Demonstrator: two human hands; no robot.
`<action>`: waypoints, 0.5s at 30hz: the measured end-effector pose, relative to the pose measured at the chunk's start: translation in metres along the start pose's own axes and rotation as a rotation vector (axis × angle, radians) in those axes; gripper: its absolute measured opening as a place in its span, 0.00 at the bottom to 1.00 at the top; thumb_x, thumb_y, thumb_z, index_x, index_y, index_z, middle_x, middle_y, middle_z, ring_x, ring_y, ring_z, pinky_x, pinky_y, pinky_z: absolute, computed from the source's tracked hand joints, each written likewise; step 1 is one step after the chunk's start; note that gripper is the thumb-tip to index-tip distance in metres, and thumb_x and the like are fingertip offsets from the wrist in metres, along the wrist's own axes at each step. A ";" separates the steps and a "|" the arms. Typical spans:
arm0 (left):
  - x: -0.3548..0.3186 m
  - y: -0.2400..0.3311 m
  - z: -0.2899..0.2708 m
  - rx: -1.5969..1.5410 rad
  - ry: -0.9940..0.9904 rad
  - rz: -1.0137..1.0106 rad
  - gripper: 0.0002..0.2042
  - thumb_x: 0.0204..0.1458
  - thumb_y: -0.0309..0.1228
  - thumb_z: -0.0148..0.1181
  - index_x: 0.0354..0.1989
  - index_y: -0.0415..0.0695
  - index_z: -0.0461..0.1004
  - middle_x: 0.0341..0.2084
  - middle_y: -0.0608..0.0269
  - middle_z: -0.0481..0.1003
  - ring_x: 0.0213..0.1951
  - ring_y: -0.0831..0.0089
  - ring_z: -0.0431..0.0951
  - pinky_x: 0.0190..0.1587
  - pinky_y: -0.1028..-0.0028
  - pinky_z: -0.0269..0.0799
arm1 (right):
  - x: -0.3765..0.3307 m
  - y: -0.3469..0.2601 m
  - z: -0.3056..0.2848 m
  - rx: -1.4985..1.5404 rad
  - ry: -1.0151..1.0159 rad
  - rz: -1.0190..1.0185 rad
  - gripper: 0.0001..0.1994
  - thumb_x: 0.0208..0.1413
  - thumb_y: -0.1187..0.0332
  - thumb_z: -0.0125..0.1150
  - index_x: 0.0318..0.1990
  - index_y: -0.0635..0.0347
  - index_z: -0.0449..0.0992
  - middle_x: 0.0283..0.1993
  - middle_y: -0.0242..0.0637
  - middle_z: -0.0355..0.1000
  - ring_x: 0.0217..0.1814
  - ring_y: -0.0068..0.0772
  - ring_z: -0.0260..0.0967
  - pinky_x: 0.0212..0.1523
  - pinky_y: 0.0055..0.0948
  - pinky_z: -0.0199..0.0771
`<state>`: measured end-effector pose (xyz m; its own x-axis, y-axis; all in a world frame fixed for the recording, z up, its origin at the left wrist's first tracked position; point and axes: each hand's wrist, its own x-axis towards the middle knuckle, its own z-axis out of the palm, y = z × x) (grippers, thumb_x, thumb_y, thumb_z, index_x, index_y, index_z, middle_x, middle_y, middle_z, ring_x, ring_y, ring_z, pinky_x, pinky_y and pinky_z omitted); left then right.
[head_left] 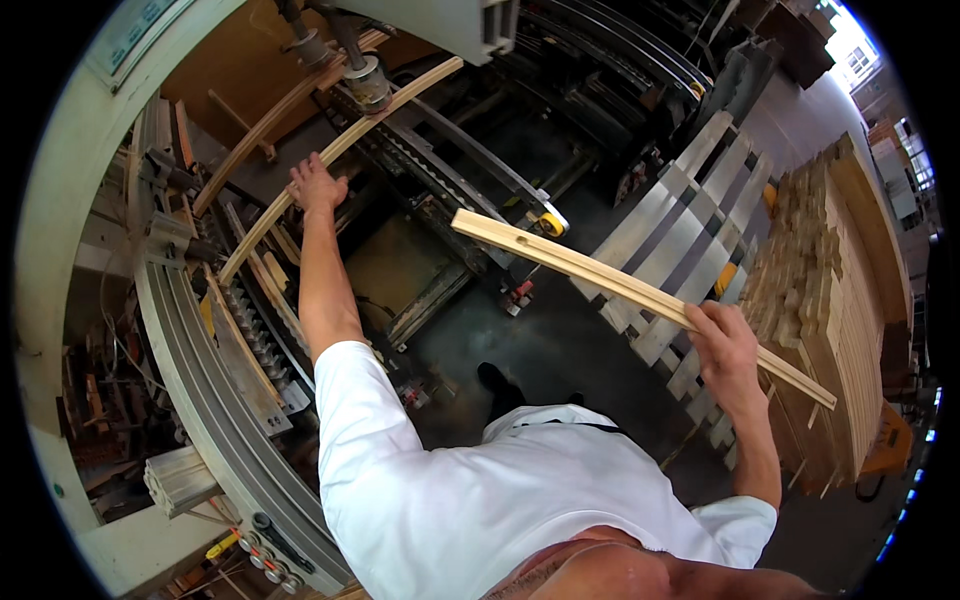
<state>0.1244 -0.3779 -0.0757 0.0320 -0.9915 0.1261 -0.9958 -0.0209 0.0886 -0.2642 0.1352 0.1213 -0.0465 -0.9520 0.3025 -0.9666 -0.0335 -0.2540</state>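
My left hand [318, 185] reaches out to a long pale wooden strip [350, 137] lying on the machine, its fingers closed over the strip's edge. A round metal clamp pad [367, 85] sits over that strip beyond my hand. My right hand [724, 345] grips a second wooden strip [590, 274], held slanting across in front of me. That strip has a groove along its length and a small hole near its far left end. It is apart from the machine, with its right end near a stack of boards.
A machine frame with rails [440, 165] spans the far side. Curved grey metal rails [200, 370] run along my left. To the right stand a slatted pallet [690, 215] and a tall stack of wooden pieces [815, 290]. A bundle of strips [182, 478] juts out at lower left.
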 end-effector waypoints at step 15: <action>-0.323 0.085 -0.048 -0.548 -0.264 0.299 0.15 0.48 0.36 0.66 0.42 0.44 0.74 0.33 0.52 0.74 0.39 0.49 0.77 0.38 0.53 0.73 | 0.295 -0.068 0.234 0.269 -0.143 -0.636 0.14 0.52 0.76 0.56 0.47 0.58 0.77 0.38 0.43 0.70 0.43 0.49 0.68 0.43 0.43 0.71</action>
<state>0.0332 -0.0530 -0.0613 -0.3294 -0.9441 -0.0164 -0.7693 0.2582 0.5844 -0.1528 -0.2141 0.0132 0.5585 -0.7528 0.3484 -0.6986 -0.6533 -0.2918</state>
